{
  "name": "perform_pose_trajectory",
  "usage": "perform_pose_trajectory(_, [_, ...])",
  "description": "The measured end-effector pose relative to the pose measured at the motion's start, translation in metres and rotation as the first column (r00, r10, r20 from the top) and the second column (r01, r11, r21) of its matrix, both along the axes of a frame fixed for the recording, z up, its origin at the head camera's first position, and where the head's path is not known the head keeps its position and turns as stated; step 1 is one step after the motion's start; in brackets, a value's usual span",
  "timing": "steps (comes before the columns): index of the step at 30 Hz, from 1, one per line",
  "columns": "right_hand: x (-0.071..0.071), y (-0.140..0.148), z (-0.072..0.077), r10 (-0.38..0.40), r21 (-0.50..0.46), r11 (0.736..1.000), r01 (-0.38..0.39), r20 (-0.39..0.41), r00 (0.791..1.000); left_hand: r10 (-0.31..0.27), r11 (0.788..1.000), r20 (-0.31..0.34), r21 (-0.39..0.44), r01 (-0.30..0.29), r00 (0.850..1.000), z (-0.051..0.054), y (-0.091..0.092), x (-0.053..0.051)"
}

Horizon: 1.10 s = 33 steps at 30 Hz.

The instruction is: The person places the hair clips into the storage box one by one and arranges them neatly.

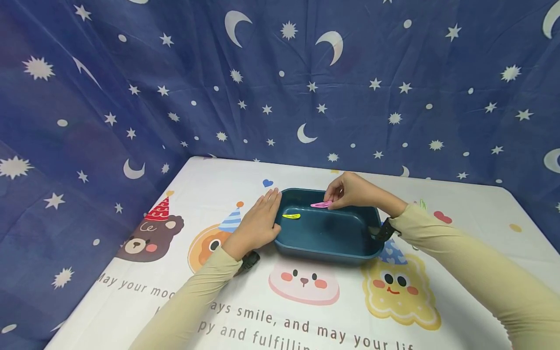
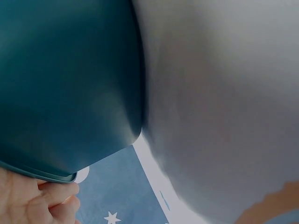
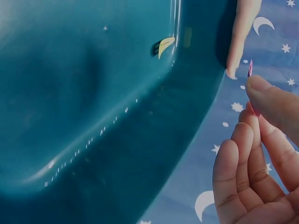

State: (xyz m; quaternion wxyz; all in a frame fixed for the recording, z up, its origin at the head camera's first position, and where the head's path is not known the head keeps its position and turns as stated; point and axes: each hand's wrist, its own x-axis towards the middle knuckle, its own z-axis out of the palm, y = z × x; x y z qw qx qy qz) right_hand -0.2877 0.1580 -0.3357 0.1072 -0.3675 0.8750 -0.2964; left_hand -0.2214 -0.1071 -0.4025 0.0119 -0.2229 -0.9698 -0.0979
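A dark teal rectangular basin [image 1: 323, 250] sits on the table, with a yellow hair clip [image 1: 291, 216] lying inside near its left end. My left hand [image 1: 258, 221] rests against the basin's left rim with its fingers extended; the left wrist view shows fingers [image 2: 63, 198] by the rim [image 2: 37, 175]. Over the basin's far side, my right hand [image 1: 347, 190] pinches a pink hair clip [image 1: 321, 204] between thumb and fingers. In the right wrist view the pink clip's tip pokes up past the thumb, while the yellow clip [image 3: 165, 46] lies below.
A light green hair clip [image 1: 422, 204] lies on the table at the right, just beyond my right forearm. The tablecloth [image 1: 280, 325] is white with cartoon prints and lettering. A blue star-and-moon curtain [image 1: 280, 87] hangs behind and along the left.
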Motion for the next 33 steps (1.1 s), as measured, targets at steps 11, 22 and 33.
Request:
perform_pose_trajectory(11, [-0.005,-0.022,-0.017,0.023,-0.029,0.999,-0.022,0.012,1.0,0.004,1.0,0.016,-0.006,-0.004,1.0,0.001,0.001,-0.001])
perform_pose_trajectory(22, [-0.006,-0.042,-0.035,0.005,-0.016,1.0,-0.004,0.079,0.997,0.011,1.0,0.022,-0.004,-0.011,1.0,0.001,0.001,-0.001])
perform_pose_trajectory(33, [-0.011,-0.056,-0.051,0.046,0.017,0.999,-0.047,0.059,0.997,0.008,1.0,0.021,-0.007,-0.008,1.0,0.001,0.001,-0.001])
